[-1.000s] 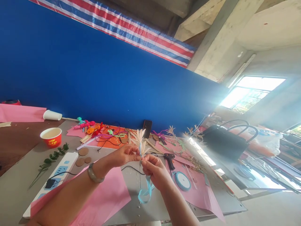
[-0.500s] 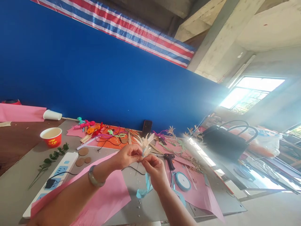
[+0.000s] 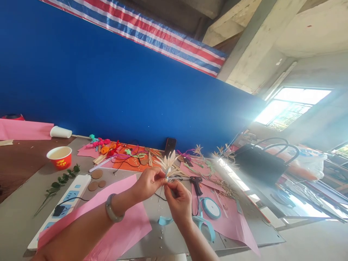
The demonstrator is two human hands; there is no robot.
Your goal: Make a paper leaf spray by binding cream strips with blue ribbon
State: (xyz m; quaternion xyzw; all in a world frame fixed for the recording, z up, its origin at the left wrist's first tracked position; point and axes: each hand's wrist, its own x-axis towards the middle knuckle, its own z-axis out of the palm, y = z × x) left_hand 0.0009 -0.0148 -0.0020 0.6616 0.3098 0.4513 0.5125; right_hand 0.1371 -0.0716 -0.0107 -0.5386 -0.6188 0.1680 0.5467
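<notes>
Both hands (image 3: 150, 184) (image 3: 179, 203) pinching pale flower (image 3: 169, 165) by base; blue ribbon (image 3: 164, 220) now shows beyond right wrist (image 3: 186, 225) too.

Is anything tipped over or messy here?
Yes. The white cup at the far left lies on its side beside pink paper, though cups usually stand up. Tiny pale bits are also scattered near the table's front edge; I can't tell what they are.

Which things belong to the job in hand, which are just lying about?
In use, apparently:
pale flower (left hand holding, right hand at its base)
blue ribbon
ribbon roll

Likely just lying about:
red cup
white cup
phone
black bag
</notes>
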